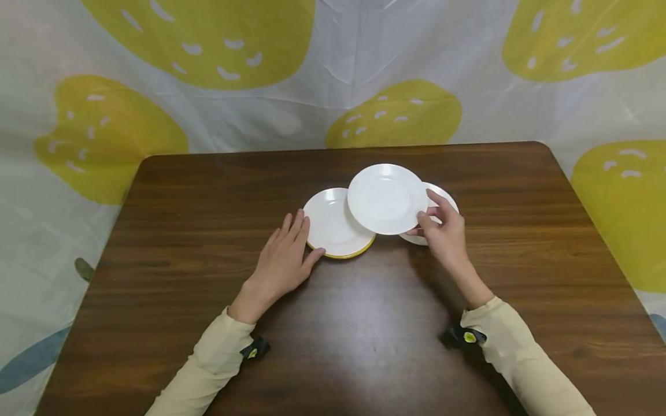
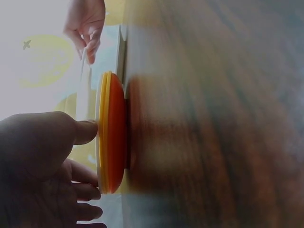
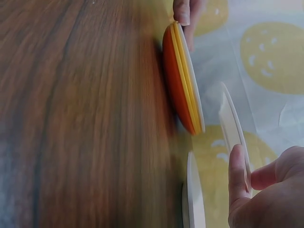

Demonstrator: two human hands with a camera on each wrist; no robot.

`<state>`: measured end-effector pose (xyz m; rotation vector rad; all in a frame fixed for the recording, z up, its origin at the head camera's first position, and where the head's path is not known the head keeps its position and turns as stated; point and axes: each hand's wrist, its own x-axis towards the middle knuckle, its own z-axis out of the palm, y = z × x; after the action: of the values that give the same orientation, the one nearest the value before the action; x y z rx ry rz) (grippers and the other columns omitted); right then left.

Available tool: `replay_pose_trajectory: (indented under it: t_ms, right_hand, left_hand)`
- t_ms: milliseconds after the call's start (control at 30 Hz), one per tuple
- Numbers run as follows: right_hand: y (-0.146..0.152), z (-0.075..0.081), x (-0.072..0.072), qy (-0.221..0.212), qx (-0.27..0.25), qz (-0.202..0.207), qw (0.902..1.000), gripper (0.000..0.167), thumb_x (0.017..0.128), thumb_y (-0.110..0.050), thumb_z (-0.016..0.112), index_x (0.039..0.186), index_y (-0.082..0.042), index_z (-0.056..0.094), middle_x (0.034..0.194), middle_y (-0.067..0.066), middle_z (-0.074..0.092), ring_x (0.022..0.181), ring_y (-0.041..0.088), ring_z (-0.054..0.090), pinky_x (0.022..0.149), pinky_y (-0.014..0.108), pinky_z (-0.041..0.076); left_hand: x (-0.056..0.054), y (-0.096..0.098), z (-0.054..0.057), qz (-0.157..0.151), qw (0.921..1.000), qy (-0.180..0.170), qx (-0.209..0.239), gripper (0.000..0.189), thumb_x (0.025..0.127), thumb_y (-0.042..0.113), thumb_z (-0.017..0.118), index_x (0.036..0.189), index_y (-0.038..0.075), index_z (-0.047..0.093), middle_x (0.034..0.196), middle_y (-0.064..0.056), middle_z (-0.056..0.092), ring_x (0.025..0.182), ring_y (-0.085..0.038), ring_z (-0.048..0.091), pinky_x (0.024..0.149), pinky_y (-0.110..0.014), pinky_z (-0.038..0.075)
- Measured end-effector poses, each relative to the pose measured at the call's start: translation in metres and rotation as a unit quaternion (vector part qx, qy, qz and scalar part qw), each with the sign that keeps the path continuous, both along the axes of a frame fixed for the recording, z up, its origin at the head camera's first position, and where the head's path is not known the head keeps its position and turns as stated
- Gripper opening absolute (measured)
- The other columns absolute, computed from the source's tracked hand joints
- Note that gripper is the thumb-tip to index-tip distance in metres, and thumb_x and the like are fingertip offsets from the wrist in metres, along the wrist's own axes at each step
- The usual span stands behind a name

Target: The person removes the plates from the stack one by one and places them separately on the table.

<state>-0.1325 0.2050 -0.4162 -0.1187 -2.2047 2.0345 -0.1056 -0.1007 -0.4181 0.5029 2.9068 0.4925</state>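
My right hand [image 1: 444,231] pinches the right rim of a white plate [image 1: 385,199], thumb on top and fingers beneath. This plate is held in the air, overlapping the right side of a stack in the head view. On top of that stack lies another white plate [image 1: 330,225], with yellow-rimmed plates [image 2: 105,133] and an orange underside [image 2: 117,137] below it. The left hand [image 1: 283,254] rests its extended fingers and thumb against the stack's left rim. Partly hidden behind my right hand, one more white plate [image 1: 442,193] sits on the table.
The plates are toward the far side of a dark wooden table [image 1: 364,335]. Behind its back edge hangs a white cloth [image 1: 250,121] printed with yellow shapes. Both forearms wear pale sleeves with a dark band at each wrist.
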Motion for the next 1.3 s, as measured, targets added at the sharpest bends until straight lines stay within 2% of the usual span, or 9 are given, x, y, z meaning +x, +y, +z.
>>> replay_pose_trajectory:
  t_ms: [367,767,1300]
  right_hand:
    - [0.021,0.001,0.009,-0.001,-0.012,-0.035,0.9993,0.052,0.096,0.009,0.051,0.147,0.007,0.045,0.084,0.002,0.060,0.058,0.005,0.067,0.060,0.024,0.060]
    - [0.043,-0.005,0.017,-0.008,0.000,-0.091,0.9958,0.052,0.097,0.009,0.053,0.148,0.005,0.046,0.077,-0.007,0.063,0.062,0.003,0.065,0.060,0.020,0.059]
    - [0.063,-0.009,0.025,-0.008,-0.065,-0.148,0.9868,0.054,0.095,0.010,0.054,0.147,0.006,0.045,0.078,-0.001,0.061,0.066,0.006,0.065,0.059,0.020,0.059]
  left_hand:
    - [0.000,0.000,0.000,0.001,0.9999,-0.011,-0.005,0.077,0.106,0.049,0.046,0.160,0.000,0.021,0.170,-0.016,0.011,0.157,-0.037,0.013,0.124,-0.056,0.024]
    - [0.002,-0.002,-0.001,0.000,0.9999,-0.010,-0.003,0.077,0.106,0.049,0.046,0.160,0.000,0.021,0.170,-0.016,0.011,0.157,-0.037,0.013,0.124,-0.056,0.024]
    - [0.001,-0.003,-0.002,0.001,0.9999,-0.012,-0.005,0.077,0.106,0.049,0.045,0.160,0.000,0.020,0.170,-0.016,0.011,0.157,-0.037,0.014,0.124,-0.056,0.024]
